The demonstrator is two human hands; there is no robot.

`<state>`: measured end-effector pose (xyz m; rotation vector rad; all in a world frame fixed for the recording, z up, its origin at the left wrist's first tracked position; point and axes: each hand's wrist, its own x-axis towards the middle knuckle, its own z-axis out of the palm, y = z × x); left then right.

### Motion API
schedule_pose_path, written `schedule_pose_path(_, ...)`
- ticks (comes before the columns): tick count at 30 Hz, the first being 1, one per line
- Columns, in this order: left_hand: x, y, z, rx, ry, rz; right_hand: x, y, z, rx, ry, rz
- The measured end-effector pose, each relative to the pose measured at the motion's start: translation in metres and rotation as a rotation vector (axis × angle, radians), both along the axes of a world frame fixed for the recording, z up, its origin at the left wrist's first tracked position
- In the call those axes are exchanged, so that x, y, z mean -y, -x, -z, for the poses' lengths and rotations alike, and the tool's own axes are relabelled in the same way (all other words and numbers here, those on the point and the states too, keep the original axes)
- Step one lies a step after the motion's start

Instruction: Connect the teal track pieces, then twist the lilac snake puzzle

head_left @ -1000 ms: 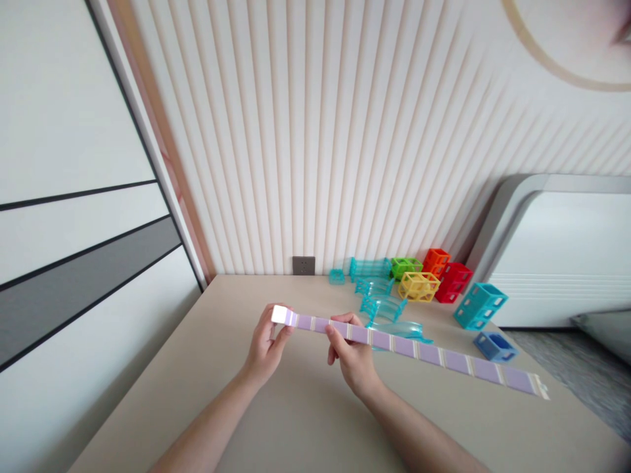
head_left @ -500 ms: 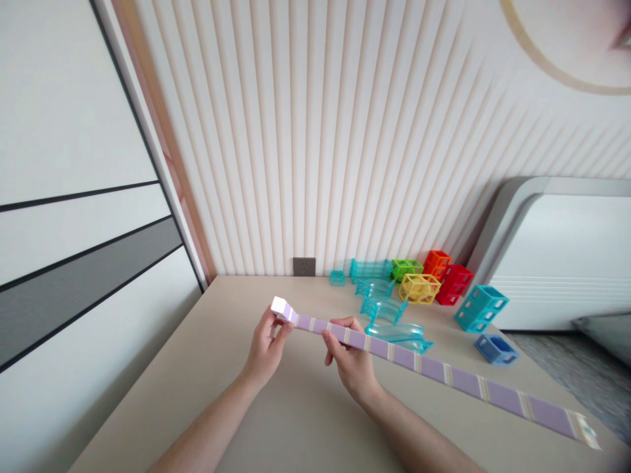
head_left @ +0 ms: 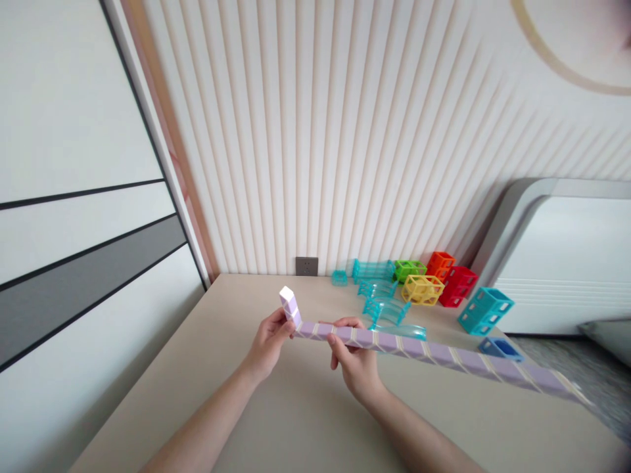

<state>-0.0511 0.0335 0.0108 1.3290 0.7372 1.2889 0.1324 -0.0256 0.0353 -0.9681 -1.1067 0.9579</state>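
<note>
A long purple-and-white snake puzzle (head_left: 414,347), made of wedge segments, is held above the table. Its left end is bent upward into a short arm with a white tip; the rest runs straight off to the right, tilting slightly down. My left hand (head_left: 270,341) pinches the puzzle at the bend, thumb in front. My right hand (head_left: 359,358) grips the straight part a little further right, thumb on the near side and fingers behind. The far right end is blurred and hangs free.
Behind the puzzle on the table (head_left: 256,407) lie clear teal track pieces (head_left: 387,310). Green (head_left: 409,270), yellow (head_left: 421,290), orange (head_left: 440,265), red (head_left: 458,286), teal (head_left: 486,310) and blue (head_left: 500,349) block frames stand at the right. A ribbed wall with a socket (head_left: 306,266) closes the back.
The puzzle's left end has turned from nearly in line to a sharp upward bend. The long right part has rolled and its far end has risen. Both hands keep their hold.
</note>
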Motion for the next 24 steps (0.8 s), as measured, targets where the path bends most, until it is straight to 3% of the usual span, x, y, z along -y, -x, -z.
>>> schedule_pose_path(15, 0.000, 0.005, 0.004, 0.048, -0.003, 0.093, 0.001, -0.001, -0.007, 0.033, 0.050, 0.108)
schedule_pose_path(24, 0.010, -0.004, -0.017, -0.048, 0.027, 0.005, 0.000, 0.006, -0.005, -0.026, 0.021, 0.158)
